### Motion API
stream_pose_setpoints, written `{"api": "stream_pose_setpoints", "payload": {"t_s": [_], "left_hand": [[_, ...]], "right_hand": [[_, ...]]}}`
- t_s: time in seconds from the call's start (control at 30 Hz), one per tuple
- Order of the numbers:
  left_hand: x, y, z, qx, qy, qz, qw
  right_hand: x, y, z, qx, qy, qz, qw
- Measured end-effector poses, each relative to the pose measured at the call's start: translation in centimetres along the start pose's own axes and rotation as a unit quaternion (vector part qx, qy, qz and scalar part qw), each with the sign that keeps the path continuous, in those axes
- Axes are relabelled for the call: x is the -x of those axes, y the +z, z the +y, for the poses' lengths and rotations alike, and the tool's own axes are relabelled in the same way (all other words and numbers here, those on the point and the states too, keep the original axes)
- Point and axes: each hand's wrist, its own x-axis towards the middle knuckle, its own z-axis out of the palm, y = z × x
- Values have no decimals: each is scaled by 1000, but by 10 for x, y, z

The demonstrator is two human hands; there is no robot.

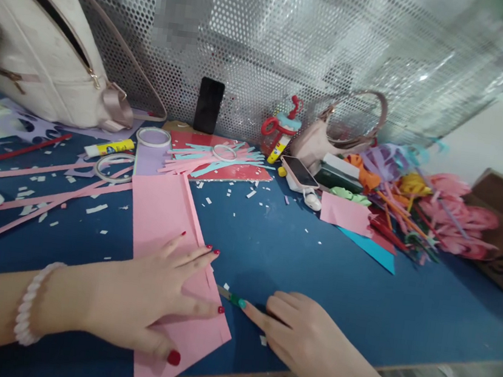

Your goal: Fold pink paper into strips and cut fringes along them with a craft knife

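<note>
Pink paper sheet lies near-centre on blue table: thin, light, creases easily. Your left hand presses it, fingers spread. Right hand, fingers loosely together, touches small green-tipped tool. Lift sheet by edge.

Pink paper sheet, blue table, red-painted nails, white bead bracelet

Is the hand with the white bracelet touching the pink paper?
Touching. The head view shows the left hand lying flat on the pink paper, fingers spread across it, pressing it onto the blue table.
</note>
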Motion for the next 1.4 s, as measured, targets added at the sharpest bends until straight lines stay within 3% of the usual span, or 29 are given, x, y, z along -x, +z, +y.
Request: {"api": "stream_pose_setpoints", "payload": {"t_s": [0.33,0.6,0.8,1.4], "left_hand": [[-1,-5,6,-1,-19,-25,999],[2,2,-6,-8,14,22,1000],[6,-4,-13,-39,-45,29,998],[5,-5,-11,-19,-62,9,998]], "right_hand": [[-14,-1,10,-6,-11,13,1000],[-18,0,20,-42,-6,0,999],[-20,-1,20,-32,-18,1,999],[-48,1,37,-26,-21,-3,999]]}}
